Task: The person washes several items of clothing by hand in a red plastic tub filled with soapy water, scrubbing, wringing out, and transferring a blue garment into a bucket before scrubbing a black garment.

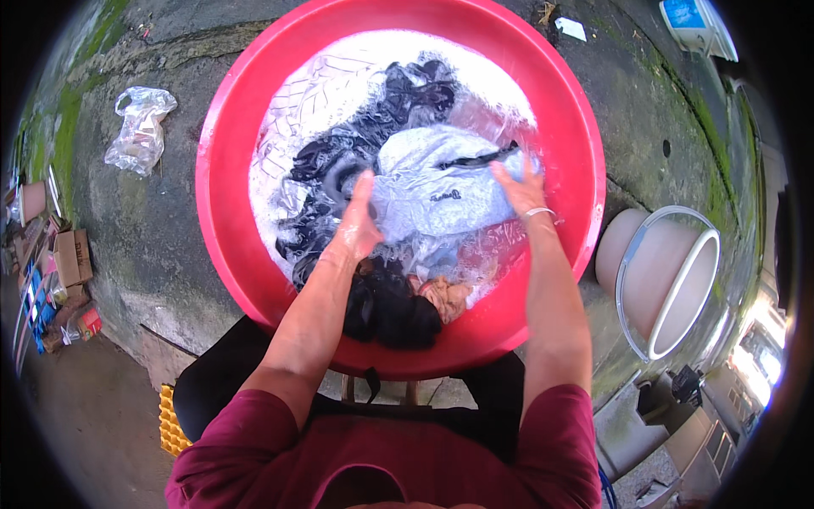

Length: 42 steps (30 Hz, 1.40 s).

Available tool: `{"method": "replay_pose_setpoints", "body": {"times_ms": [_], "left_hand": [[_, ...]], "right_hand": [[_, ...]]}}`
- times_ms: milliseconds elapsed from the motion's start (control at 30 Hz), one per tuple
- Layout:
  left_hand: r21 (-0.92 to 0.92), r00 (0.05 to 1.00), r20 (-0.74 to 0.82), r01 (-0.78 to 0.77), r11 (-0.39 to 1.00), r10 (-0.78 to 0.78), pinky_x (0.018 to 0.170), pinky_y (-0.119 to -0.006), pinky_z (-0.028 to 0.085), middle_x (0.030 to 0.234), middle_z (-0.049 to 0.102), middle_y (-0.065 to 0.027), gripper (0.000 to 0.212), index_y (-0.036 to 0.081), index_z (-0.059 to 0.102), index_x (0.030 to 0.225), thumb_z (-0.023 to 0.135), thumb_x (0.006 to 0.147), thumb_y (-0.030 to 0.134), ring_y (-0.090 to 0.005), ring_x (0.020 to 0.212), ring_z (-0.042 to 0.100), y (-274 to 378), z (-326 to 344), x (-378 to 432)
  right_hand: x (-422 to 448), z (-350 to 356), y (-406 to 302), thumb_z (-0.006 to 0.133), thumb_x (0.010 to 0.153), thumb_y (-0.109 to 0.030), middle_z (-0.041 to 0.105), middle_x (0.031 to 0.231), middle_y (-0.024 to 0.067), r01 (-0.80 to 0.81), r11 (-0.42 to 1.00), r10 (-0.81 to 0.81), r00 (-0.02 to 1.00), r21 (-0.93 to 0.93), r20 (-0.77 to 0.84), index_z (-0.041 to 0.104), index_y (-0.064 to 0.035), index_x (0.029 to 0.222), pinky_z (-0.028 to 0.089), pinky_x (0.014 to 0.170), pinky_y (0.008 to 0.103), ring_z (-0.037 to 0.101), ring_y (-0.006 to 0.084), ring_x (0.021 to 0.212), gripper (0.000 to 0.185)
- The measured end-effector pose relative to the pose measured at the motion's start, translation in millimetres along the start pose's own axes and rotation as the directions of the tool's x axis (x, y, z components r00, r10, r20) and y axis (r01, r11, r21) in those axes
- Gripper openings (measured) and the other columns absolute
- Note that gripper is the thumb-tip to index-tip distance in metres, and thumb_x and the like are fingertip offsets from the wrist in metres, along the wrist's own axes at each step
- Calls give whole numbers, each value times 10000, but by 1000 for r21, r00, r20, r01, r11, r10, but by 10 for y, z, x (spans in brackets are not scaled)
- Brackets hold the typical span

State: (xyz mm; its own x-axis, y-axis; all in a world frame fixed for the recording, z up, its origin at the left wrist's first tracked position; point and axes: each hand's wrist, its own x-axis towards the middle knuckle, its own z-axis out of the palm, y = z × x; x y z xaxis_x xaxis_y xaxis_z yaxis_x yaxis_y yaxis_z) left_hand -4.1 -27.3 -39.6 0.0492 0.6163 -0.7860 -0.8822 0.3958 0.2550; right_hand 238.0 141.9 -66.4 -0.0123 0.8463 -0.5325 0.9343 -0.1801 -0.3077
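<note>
A large red plastic basin (238, 254) holds soapy water and wet clothes. In its middle floats a light grey garment (445, 184) with small dark lettering and a black strip. My left hand (362, 219) is at the garment's left edge, thumb raised; whether it grips the cloth is unclear. My right hand (521, 184), with a pale band on the wrist, is at the garment's right end, fingers blurred. Dark wet clothes (318, 159) lie left of and behind the grey one. Black cloth (394, 312) and a tan cloth (448, 296) rest at the near side.
A pale bucket (642, 261) with a handle lies tipped to the right of the basin. Another bucket (693, 25) is at the far right. A clear plastic bag (140, 130) lies on the mossy concrete at left. Cardboard and clutter (73, 257) are at the far left.
</note>
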Motion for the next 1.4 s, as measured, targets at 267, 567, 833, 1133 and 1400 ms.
{"method": "replay_pose_setpoints", "body": {"times_ms": [267, 567, 833, 1133, 1400], "left_hand": [[-163, 934, 357, 62, 985, 1, 999, -458, 445, 1422, 433, -130, 746, 97, 337, 1455, 481, 919, 596, -273, 1261, 476, 21, -69, 137], [-33, 982, -115, -152, 988, 148, 1013, -416, 445, 1304, 554, -157, 552, -22, 448, 1341, 510, 968, 380, -252, 1176, 557, -312, 402, -1], [729, 884, -191, -164, 664, 428, 711, -296, 496, 965, 652, -63, 368, -3, 568, 1174, 656, 871, 185, -145, 830, 615, 182, -61, 64], [647, 649, 167, -640, 415, 742, 781, -254, 444, 880, 612, -16, 183, 18, 632, 1020, 679, 857, 88, -92, 832, 527, 511, 506, -249], [128, 706, 286, -698, 704, 648, 805, -269, 476, 947, 634, -2, 163, 82, 628, 1023, 645, 895, 180, -112, 874, 593, 881, 740, -628]], "right_hand": [[-1800, 595, -1265, 695, 737, -343, 564, 1186, 96, 874, 464, -881, 472, 142, -32, 703, -127, 899, 479, 931, 485, 489, 360, 1197, 270], [-571, 358, -893, 561, 917, -347, 663, 815, 172, 543, 828, -561, 807, -140, -186, 693, -74, 943, 526, 729, 427, 641, 361, 753, 305], [-337, -124, 210, 629, 886, -329, 506, 1280, 282, 215, 965, -221, 975, -152, -24, 629, -50, 1162, 408, 1011, 436, 521, 425, 1150, 392], [-552, -1258, -315, 639, 921, -185, 627, 847, 32, 434, 749, -361, 901, 500, -241, 643, -2, 1032, 442, 762, 261, 523, 111, 800, 214], [-983, -1971, -305, 659, 902, -175, 636, 833, -6, 430, 790, -494, 868, 438, 39, 664, -31, 975, 473, 734, 255, 557, 64, 808, 162]]}}
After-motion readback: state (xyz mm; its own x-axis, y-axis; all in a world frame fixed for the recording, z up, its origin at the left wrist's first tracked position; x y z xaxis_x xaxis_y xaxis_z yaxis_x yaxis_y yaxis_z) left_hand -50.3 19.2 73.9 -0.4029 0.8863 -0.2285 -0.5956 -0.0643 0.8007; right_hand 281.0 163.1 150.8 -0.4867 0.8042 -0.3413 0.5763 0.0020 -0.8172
